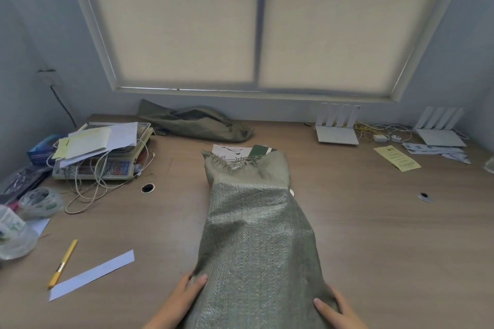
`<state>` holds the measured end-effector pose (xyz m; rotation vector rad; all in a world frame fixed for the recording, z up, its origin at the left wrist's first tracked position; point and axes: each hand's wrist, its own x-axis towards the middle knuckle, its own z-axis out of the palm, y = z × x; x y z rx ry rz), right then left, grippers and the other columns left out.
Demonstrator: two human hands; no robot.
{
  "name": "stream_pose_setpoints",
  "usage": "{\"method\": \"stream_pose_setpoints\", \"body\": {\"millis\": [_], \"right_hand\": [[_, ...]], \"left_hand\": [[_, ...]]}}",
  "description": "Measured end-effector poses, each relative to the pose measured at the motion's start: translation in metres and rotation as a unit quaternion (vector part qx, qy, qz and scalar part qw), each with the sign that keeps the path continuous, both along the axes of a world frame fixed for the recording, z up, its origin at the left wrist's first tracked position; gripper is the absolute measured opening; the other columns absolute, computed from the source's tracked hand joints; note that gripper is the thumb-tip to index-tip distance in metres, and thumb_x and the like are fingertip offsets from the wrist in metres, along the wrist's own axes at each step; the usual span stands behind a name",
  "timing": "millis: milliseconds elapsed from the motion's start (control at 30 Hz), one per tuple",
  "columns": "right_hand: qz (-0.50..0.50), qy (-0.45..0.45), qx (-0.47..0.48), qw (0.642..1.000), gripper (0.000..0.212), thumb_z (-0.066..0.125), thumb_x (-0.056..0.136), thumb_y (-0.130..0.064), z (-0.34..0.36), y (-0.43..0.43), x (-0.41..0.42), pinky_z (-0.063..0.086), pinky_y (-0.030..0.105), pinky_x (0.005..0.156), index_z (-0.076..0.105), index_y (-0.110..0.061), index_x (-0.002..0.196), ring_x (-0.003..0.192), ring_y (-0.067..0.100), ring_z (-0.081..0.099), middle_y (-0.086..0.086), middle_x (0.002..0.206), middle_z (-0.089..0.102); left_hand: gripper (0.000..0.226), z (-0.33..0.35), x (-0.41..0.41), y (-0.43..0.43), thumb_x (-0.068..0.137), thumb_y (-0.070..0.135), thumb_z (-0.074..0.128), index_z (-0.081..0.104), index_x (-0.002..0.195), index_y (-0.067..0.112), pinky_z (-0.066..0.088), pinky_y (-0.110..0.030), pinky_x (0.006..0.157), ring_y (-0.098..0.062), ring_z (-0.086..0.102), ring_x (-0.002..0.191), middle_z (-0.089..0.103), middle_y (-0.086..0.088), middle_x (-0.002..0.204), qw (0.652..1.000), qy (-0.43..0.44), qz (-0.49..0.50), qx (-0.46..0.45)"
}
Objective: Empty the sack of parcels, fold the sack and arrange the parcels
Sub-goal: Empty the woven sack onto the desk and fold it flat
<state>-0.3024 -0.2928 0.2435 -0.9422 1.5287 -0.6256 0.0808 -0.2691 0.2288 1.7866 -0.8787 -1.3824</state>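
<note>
Now the left hand [184, 295] and right hand [338, 308] grip the sack [256, 235] by its near end on the table [374, 222]. Parcels [235, 152] peek from its far mouth. It looks like emptying; next, tip them out.

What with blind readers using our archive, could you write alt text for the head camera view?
A person's bare hands, left grip and right grip, hold the near end of a green sack lying on a desk, parcels showing at its frayed far mouth. A second sack lies crumpled below the window, a scale under papers at left, two routers at right.
</note>
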Motion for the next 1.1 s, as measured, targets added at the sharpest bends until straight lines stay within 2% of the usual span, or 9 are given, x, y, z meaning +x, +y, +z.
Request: {"method": "stream_pose_setpoints", "body": {"millis": [67, 167, 367, 467, 567, 667, 767, 967, 1100], "right_hand": [[-0.028, 0.0, 0.02, 0.999, 0.115, 0.092, 0.048, -0.058, -0.004, 0.006, -0.005, 0.032, 0.029, 0.113, 0.046, -0.016, 0.145, 0.131, 0.015, 0.052, 0.0, 0.145, 0.054], [-0.022, 0.014, 0.013, 1.0, 0.118, 0.089, 0.022, -0.072, -0.006, 0.005, -0.003, 0.044, 0.029, 0.1, 0.062, -0.018, 0.124, 0.11, 0.011, 0.063, -0.002, 0.122, 0.069], [-0.019, 0.014, -0.051, 0.998, 0.096, 0.092, 0.03, -0.048, 0.014, -0.005, 0.003, 0.048, 0.008, 0.059, 0.062, -0.007, 0.111, 0.085, 0.006, 0.064, 0.007, 0.103, 0.071], [-0.027, 0.016, -0.077, 0.997, 0.073, 0.095, 0.054, -0.037, 0.026, -0.012, 0.0, 0.049, 0.01, 0.065, 0.061, -0.009, 0.112, 0.088, 0.012, 0.067, 0.014, 0.111, 0.071], [-0.032, 0.002, -0.099, 0.995, 0.087, 0.093, 0.037, -0.055, 0.043, -0.018, 0.0, 0.055, 0.032, 0.078, 0.062, -0.02, 0.11, 0.087, 0.023, 0.074, 0.008, 0.098, 0.077], [-0.02, -0.058, -0.122, 0.991, 0.082, 0.095, 0.055, -0.041, 0.058, -0.022, -0.003, 0.057, 0.037, 0.079, 0.059, -0.016, 0.124, 0.087, 0.024, 0.075, 0.008, 0.095, 0.079], [0.057, -0.113, -0.108, 0.986, 0.11, 0.1, 0.044, -0.03, 0.068, -0.022, -0.012, 0.057, 0.03, 0.087, 0.047, -0.022, 0.14, 0.109, 0.02, 0.07, 0.004, 0.123, 0.071], [0.147, -0.048, -0.133, 0.979, 0.131, 0.093, 0.043, -0.008, 0.07, -0.022, -0.012, 0.039, 0.028, 0.113, 0.028, -0.032, 0.154, 0.132, 0.004, 0.051, -0.008, 0.151, 0.044], [0.097, -0.015, -0.186, 0.978, 0.109, 0.089, 0.044, -0.014, 0.074, -0.02, -0.001, 0.047, 0.032, 0.106, 0.044, -0.035, 0.142, 0.122, 0.009, 0.061, -0.005, 0.14, 0.058]], "left_hand": [[0.098, -0.035, 0.016, 0.006, 0.044, 0.083, 0.078, 0.07, 0.117, 0.017, 0.04, -0.033, 0.109, -0.008, 0.065, 0.112, 0.073, 0.005, 0.118, 0.998, 0.053, 0.012, 0.018], [0.103, -0.034, 0.015, 0.017, 0.024, 0.075, 0.088, 0.071, 0.107, 0.016, 0.039, -0.034, 0.11, -0.01, 0.066, 0.105, 0.078, 0.008, 0.104, 0.991, 0.127, 0.033, 0.035], [0.068, 0.035, -0.003, 0.015, 0.067, 0.059, 0.08, 0.068, 0.119, 0.017, 0.047, -0.045, 0.105, -0.023, 0.07, 0.109, 0.077, -0.004, 0.112, 0.987, 0.145, 0.06, -0.023], [0.038, 0.059, -0.007, -0.002, 0.084, 0.038, 0.073, 0.062, 0.115, 0.018, 0.05, -0.028, 0.081, -0.014, 0.068, 0.095, 0.073, 0.0, 0.105, 0.987, 0.116, 0.095, -0.052], [0.037, 0.072, 0.009, -0.01, 0.1, 0.013, 0.055, 0.048, 0.135, 0.006, 0.044, -0.01, 0.063, -0.001, 0.053, 0.084, 0.06, -0.013, 0.128, 0.986, 0.103, 0.061, -0.118], [0.056, 0.096, 0.012, -0.008, 0.095, 0.026, 0.066, 0.043, 0.144, 0.011, 0.049, -0.016, 0.077, -0.01, 0.064, 0.096, 0.055, -0.013, 0.144, 0.978, 0.131, 0.027, -0.16], [0.092, 0.132, 0.006, -0.006, 0.056, 0.053, 0.089, 0.05, 0.138, 0.035, 0.055, -0.037, 0.09, -0.018, 0.068, 0.114, 0.068, 0.004, 0.129, 0.981, 0.141, -0.025, -0.134], [0.066, 0.154, 0.004, -0.012, 0.067, 0.02, 0.084, 0.061, 0.122, 0.046, 0.054, -0.028, 0.082, -0.013, 0.07, 0.103, 0.073, 0.013, 0.111, 0.989, 0.007, 0.001, -0.15], [0.032, 0.137, 0.007, -0.018, 0.094, 0.021, 0.068, 0.069, 0.106, 0.05, 0.034, -0.018, 0.043, -0.019, 0.046, 0.045, 0.075, 0.008, 0.074, 0.983, -0.078, 0.068, -0.154]]}}
